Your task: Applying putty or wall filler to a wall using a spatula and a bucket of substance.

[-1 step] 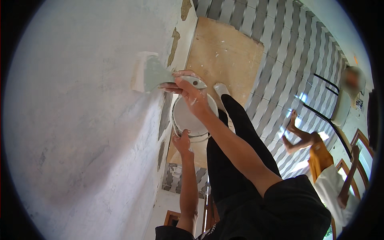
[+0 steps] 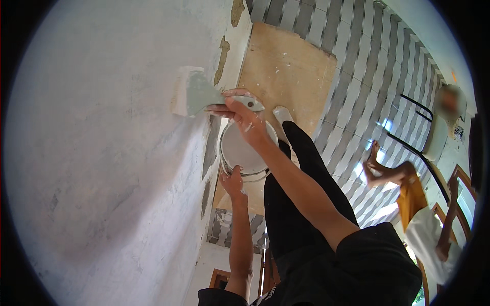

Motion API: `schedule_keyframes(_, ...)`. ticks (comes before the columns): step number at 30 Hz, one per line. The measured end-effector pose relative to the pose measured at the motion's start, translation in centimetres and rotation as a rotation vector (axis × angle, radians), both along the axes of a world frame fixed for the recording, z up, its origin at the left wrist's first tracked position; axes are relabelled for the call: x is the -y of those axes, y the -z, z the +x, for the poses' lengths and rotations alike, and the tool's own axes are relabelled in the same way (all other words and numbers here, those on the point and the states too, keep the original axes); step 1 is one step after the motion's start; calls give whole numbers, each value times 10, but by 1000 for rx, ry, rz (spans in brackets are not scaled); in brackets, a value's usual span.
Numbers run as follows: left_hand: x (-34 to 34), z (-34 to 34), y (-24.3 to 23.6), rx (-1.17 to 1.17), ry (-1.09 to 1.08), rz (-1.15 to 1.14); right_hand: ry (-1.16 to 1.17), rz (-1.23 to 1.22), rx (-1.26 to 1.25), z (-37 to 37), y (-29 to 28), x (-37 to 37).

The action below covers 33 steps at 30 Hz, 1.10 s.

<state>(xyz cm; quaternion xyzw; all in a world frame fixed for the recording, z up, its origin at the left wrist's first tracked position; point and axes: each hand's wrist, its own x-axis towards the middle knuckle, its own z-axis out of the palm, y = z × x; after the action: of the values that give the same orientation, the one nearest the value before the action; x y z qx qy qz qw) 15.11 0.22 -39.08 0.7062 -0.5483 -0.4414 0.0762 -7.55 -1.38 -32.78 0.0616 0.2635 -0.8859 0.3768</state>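
My right hand (image 2: 245, 115) is closed round the handle of a wide, flat paintbrush (image 2: 203, 94), pale grey-green with whitish bristles. The bristles lie against the whitish wall (image 2: 127, 132) on the left. Below that hand, a round bucket (image 2: 223, 157) holds smooth whitish paint (image 2: 242, 148). My left hand (image 2: 234, 183) grips the bucket's near rim, thumb over the edge and the other fingers mostly hidden. White smears mark both hands. My right hand and wrist cover part of the bucket's far side.
Bare brownish patches (image 2: 222, 58) show along the wall's lower edge. A paint-spotted brown board (image 2: 286, 66) covers part of the striped tile floor (image 2: 352, 97). My white-covered foot (image 2: 282, 113) rests on the board. Another person (image 2: 426, 229) sits at right, near a dark-framed chair (image 2: 413, 145).
The paintbrush and my right hand have shifted very slightly right along the wall. My left hand stays on the bucket. The other person's leg and arm have moved a little.
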Motion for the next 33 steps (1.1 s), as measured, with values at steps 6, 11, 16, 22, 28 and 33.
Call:
schedule_keyframes(6, -1, -14, -17, -87, -53, 119, -11, 111, 12, -8, 48, -7)
schedule_keyframes(11, -5, -4, -4, -129, -84, 79, -6, 218, -50, -15, 82, -10)
schedule_keyframes(16, -11, -7, 0, -104, -14, 86, 62, 365, -130, -34, 122, -7)
schedule_keyframes(22, -16, 6, 5, -128, -116, 29, -27, 406, -311, -28, 75, 22)
schedule_keyframes(28, -8, 1, -21, -23, -16, 149, -17, 165, 4, -28, 68, -12)
schedule_keyframes(33, -7, 2, -14, -33, 49, 107, 107, 411, -187, -41, 121, 14)
